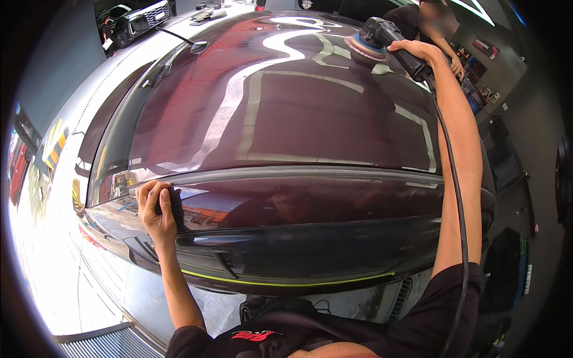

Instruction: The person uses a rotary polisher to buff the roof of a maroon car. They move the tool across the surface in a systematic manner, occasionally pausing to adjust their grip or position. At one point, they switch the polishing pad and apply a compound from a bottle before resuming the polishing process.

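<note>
A glossy dark maroon car roof (334, 119) spreads out before me. At its far right, my right hand (415, 51) is wrapped round the handle of a black power polisher (385, 33). The polisher's round pad (364, 49) lies against the paint. Its black cable (456, 185) runs back along my right forearm. On the near left, my left hand (156, 209) rests with curled fingers at the roof's side edge, by the dark trim strip (286, 173). Whether those fingers hold anything is hidden.
Across the roof on the right, another person (409, 21) leans in with an arm near the car. Yellow-green tape (286, 283) runs along the car's near side. A parked dark car (134, 24) stands at the far left. Shelves with bottles (489, 95) line the right wall.
</note>
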Demonstrator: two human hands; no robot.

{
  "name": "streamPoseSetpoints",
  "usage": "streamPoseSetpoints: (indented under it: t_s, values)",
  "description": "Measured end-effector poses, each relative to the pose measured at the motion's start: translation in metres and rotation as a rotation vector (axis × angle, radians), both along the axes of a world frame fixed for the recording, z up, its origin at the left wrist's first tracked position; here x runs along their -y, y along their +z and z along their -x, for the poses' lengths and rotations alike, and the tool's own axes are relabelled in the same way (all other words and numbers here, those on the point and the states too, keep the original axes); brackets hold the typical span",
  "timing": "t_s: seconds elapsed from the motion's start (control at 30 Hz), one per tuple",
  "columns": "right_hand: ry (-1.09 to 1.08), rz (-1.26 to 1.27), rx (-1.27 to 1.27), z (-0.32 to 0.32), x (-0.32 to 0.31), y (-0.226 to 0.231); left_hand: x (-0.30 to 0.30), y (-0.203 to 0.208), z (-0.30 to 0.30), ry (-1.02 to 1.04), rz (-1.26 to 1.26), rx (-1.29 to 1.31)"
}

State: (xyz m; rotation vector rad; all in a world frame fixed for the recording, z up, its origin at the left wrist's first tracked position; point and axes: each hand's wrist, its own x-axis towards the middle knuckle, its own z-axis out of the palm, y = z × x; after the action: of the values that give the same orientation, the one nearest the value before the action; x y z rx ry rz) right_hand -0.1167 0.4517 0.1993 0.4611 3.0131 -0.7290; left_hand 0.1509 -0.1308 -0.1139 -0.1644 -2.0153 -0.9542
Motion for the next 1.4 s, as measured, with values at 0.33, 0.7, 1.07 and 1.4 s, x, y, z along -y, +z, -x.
streamPoseSetpoints:
  t_s: [0.33, 0.7, 1.07, 1.4]
  values:
    - [0.059, -0.147, 0.033, -0.028, -0.022, 0.014, -0.005, 0.007, 0.002, -0.005, 0.002, -0.018]
    - [0.184, 0.006, 0.014, -0.021, 0.119, 0.006, -0.012, 0.024, 0.0, -0.046, -0.018, -0.008]
    - [0.318, -0.138, 0.061, 0.034, 0.266, -0.005, -0.007, 0.027, 0.004, -0.078, -0.006, -0.046]
    - [0.315, -0.205, 0.101, 0.048, 0.343, -0.008, -0.006, 0.03, 0.003, -0.103, -0.032, -0.067]
